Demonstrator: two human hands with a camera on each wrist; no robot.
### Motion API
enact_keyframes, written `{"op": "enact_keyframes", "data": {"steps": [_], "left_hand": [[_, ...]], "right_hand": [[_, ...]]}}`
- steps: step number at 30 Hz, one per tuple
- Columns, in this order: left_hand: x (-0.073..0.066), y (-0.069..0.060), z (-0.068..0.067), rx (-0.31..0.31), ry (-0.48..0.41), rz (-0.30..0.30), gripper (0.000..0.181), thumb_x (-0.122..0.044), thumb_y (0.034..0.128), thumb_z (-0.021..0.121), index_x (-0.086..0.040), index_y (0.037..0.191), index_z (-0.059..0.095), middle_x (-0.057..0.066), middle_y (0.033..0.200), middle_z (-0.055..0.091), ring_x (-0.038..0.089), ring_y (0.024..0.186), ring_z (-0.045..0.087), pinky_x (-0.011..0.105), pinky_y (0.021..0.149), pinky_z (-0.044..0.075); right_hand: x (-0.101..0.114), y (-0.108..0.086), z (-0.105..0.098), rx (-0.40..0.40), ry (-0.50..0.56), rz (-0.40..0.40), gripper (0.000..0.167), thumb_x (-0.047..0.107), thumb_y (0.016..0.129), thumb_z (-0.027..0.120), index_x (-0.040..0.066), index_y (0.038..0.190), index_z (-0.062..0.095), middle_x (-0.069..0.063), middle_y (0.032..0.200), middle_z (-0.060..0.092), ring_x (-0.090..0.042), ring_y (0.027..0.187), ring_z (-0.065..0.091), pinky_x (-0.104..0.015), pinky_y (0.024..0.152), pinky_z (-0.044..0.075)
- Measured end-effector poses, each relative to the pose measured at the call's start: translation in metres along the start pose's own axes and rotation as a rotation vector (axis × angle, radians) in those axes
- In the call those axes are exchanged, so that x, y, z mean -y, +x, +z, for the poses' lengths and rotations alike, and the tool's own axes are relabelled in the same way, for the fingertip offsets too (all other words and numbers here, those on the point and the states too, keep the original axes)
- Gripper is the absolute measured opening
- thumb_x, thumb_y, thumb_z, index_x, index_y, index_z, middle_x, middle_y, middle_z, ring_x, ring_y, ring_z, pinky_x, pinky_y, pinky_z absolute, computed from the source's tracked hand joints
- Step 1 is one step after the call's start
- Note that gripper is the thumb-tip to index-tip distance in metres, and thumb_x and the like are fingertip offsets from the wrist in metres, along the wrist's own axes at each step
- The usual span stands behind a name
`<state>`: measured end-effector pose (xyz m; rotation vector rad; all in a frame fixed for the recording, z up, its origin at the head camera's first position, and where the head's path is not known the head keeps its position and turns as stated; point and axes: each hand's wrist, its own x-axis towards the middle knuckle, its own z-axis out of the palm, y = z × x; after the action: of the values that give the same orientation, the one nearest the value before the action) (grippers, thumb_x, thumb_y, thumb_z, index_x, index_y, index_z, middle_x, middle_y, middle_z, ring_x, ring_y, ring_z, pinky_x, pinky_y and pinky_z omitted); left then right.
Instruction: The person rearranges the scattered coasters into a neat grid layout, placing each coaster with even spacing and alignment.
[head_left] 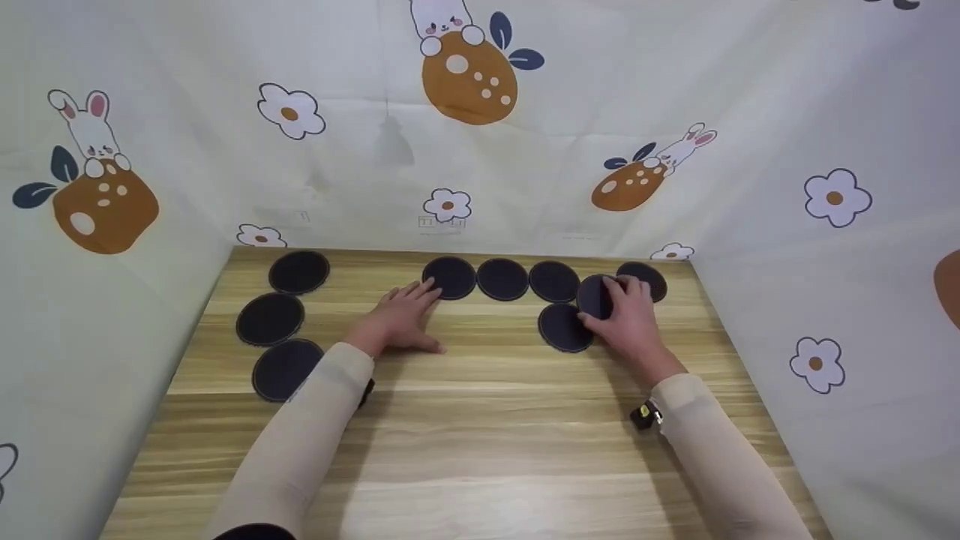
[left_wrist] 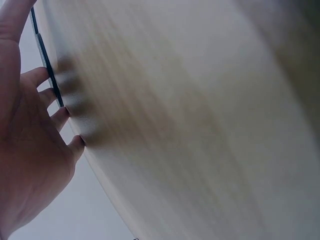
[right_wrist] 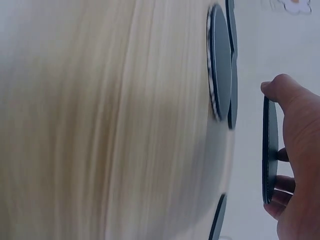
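Between thumb and fingers my right hand (head_left: 630,324) grips a round black coaster (right_wrist: 270,150) by its edges, lifted off the table in the right wrist view. Below it lies another black coaster (head_left: 564,330), partly behind the thumb. The far-right coaster (head_left: 649,281) is partly covered by the fingers. My left hand (head_left: 399,319) rests with fingers spread, its fingertips at the near-left edge of a flat coaster (head_left: 453,276). To the right of that one, a second (head_left: 502,279) and a third coaster (head_left: 553,280) continue the back row.
Three black coasters run down the left side: a back one (head_left: 299,271), a middle one (head_left: 270,319) and a front one (head_left: 285,370) partly behind the left sleeve. The wooden table (head_left: 495,450) is bounded by patterned cloth walls (head_left: 525,172) at the back and both sides.
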<state>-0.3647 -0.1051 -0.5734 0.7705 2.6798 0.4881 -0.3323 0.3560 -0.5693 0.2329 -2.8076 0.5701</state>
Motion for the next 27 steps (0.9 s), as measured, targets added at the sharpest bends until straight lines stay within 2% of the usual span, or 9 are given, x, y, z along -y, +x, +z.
{"op": "enact_keyframes", "data": {"steps": [8, 12, 17, 22, 27], "left_hand": [[0.006, 0.003, 0.004, -0.007, -0.030, 0.013, 0.123, -0.068, 0.0845, 0.087, -0.007, 0.174, 0.031, 0.018, 0.184, 0.015, 0.046, 0.168, 0.014, 0.074, 0.131, 0.012], [0.003, 0.002, 0.003, -0.008, -0.012, 0.006, 0.121, -0.067, 0.0861, 0.087, -0.008, 0.175, 0.030, 0.016, 0.184, 0.015, 0.043, 0.169, 0.014, 0.071, 0.132, 0.012], [0.009, 0.006, 0.007, 0.002, -0.013, -0.003, 0.123, -0.069, 0.0856, 0.086, -0.012, 0.177, 0.026, 0.012, 0.186, 0.011, 0.040, 0.170, 0.010, 0.069, 0.133, 0.009], [0.006, 0.003, 0.005, 0.001, -0.030, 0.000, 0.125, -0.067, 0.0852, 0.087, -0.010, 0.177, 0.025, 0.014, 0.185, 0.010, 0.042, 0.170, 0.009, 0.068, 0.133, 0.008], [0.009, 0.005, 0.008, -0.002, -0.024, 0.001, 0.125, -0.067, 0.0852, 0.087, -0.010, 0.177, 0.024, 0.014, 0.186, 0.010, 0.041, 0.170, 0.008, 0.067, 0.134, 0.008]], "right_hand": [[0.026, -0.003, 0.012, 0.032, 0.034, -0.052, 0.092, 0.052, 0.086, 0.092, 0.000, 0.155, 0.060, -0.027, 0.148, 0.050, -0.044, 0.132, 0.043, -0.059, 0.113, 0.044], [0.038, -0.004, 0.018, 0.051, 0.044, -0.076, 0.092, 0.052, 0.087, 0.091, 0.002, 0.157, 0.059, -0.027, 0.149, 0.050, -0.044, 0.134, 0.044, -0.058, 0.115, 0.044], [0.054, -0.004, 0.024, 0.080, 0.055, -0.094, 0.090, 0.051, 0.088, 0.090, 0.003, 0.158, 0.059, -0.028, 0.154, 0.049, -0.045, 0.140, 0.043, -0.058, 0.118, 0.043], [0.071, -0.001, 0.030, 0.110, 0.071, -0.117, 0.090, 0.049, 0.089, 0.090, 0.005, 0.159, 0.058, -0.025, 0.158, 0.047, -0.044, 0.144, 0.041, -0.057, 0.120, 0.042], [0.086, 0.000, 0.037, 0.131, 0.075, -0.151, 0.090, 0.051, 0.089, 0.090, 0.005, 0.160, 0.058, -0.023, 0.160, 0.046, -0.042, 0.145, 0.041, -0.056, 0.121, 0.042]]}}
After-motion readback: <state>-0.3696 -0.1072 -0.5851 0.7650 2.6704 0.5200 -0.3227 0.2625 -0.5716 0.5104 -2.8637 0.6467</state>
